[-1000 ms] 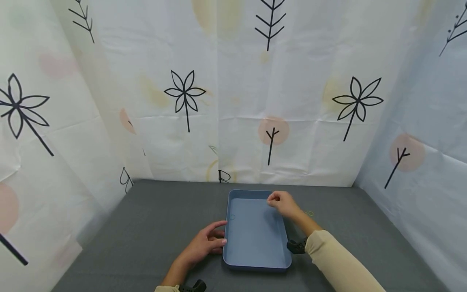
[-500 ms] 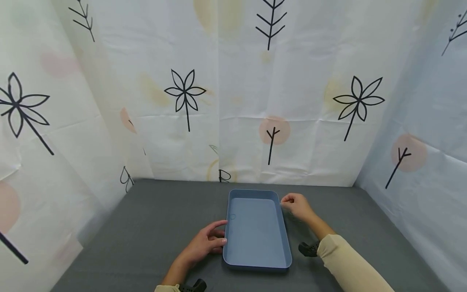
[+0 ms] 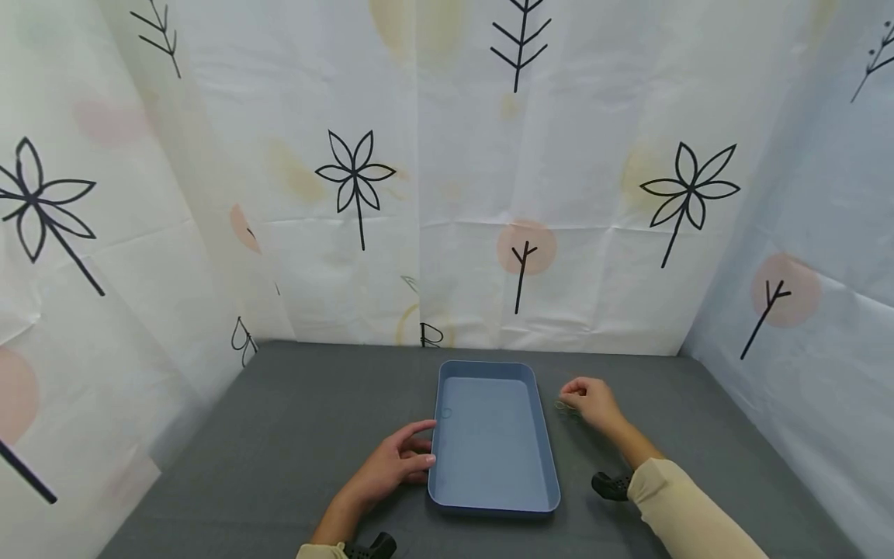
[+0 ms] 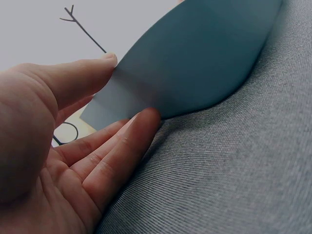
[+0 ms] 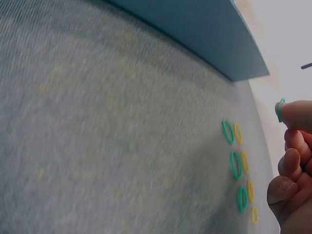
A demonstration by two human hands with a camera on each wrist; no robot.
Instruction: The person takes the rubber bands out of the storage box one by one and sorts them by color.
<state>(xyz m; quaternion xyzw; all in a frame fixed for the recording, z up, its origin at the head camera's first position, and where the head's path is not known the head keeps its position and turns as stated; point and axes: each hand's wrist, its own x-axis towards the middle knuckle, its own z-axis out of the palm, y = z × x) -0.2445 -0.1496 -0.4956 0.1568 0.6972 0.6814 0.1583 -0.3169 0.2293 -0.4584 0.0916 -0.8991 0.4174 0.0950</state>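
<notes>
A shallow blue tray (image 3: 492,442) rests on the dark grey cloth. My left hand (image 3: 393,464) touches its left side. In the left wrist view, one fingertip (image 4: 111,61) meets the rim while other fingers (image 4: 146,119) rest against the wall low down. One small rubber band (image 3: 446,413) lies inside the tray near its left wall. Right of the tray, my right hand (image 3: 590,400) pinches a green rubber band (image 5: 280,110) at the fingertips, above the cloth. Beneath it lie green rubber bands (image 5: 235,165) and yellow rubber bands (image 5: 244,162) in two rows.
The grey cloth (image 3: 335,396) covers the table around the tray. A white patterned curtain (image 3: 447,295) encloses the back and both sides. The tray's right wall (image 5: 204,34) stands beside the rows of bands.
My right hand has moved right, from over the tray's far right corner to above the bands on the cloth. My left hand has kept its place on the tray.
</notes>
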